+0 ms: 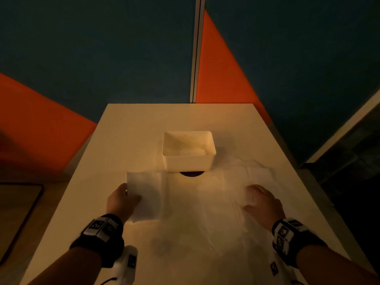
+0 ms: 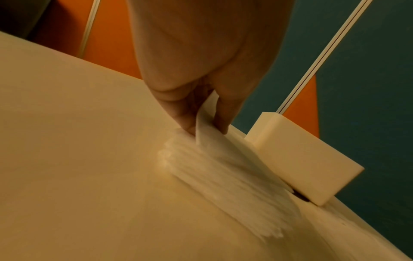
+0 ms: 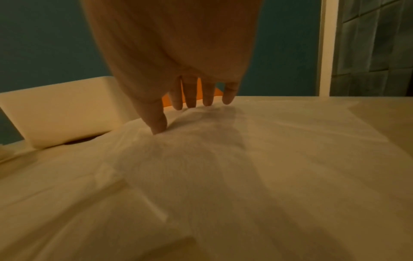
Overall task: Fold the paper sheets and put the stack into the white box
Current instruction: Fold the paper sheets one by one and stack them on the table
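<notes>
A white open box (image 1: 188, 151) stands at the middle of the table; it also shows in the left wrist view (image 2: 299, 159) and the right wrist view (image 3: 60, 111). Thin white paper sheets (image 1: 216, 194) lie spread in front of it. My left hand (image 1: 121, 199) pinches the lifted left flap of paper (image 1: 144, 194) between thumb and fingers (image 2: 185, 116). My right hand (image 1: 261, 202) rests on the right part of the sheets (image 3: 223, 159), fingers straight, thumb (image 3: 156, 123) pressing down.
The pale table (image 1: 127, 128) ends near blue and orange wall panels (image 1: 224, 75). A dark round mark (image 1: 191, 174) shows under the box's near edge. A dark mat (image 1: 18, 212) lies on the floor to the left.
</notes>
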